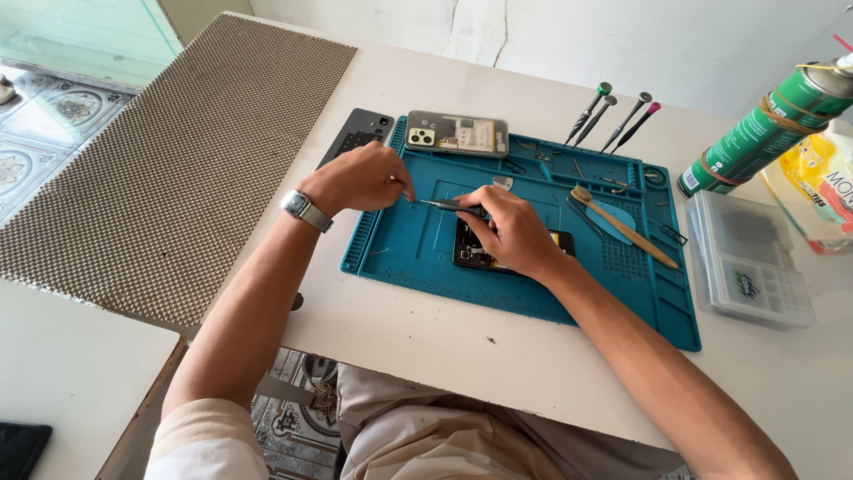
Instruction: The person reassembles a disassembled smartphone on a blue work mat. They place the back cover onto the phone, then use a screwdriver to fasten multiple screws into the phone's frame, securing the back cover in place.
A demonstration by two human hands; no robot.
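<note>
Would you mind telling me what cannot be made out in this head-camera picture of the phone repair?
- Opened phone: mostly hidden under the right hand.
- Screwdriver: its tip is too small to tell, and the right hand's grip covers the handle.
- What the left hand pinches: hidden by its fingers.
- Green spray can: top cut off by the right edge.

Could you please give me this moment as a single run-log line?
right hand: holds screwdriver over opened phone | left hand: pinching at screwdriver tip | blue mat: under both

right hand [514,233] gripping screwdriver [455,206], opened phone [471,253] beneath
</note>
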